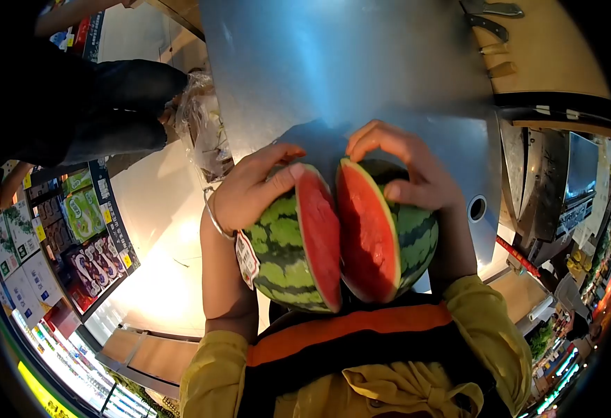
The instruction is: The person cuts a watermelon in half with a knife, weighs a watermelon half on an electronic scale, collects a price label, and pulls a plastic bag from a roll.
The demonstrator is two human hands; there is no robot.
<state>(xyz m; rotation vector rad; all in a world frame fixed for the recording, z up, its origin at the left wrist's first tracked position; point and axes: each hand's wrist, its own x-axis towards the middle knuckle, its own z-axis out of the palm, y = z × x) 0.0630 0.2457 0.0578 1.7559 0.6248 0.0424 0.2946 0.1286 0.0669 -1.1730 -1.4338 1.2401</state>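
At the near edge of the counter point(319, 63), one watermelon half point(318, 240) is held by the left grip point(253, 184), the other half point(368, 233) by the right grip point(417, 171), and either could be dropped should smooth rind point(275, 240) slip.

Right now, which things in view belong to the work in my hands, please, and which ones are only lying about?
Probably the work:
- left watermelon half, held by the left hand
- right watermelon half, held by the right hand
- metal table

Probably only lying about:
- knife handles, untouched
- clear plastic wrapping
- packaged goods
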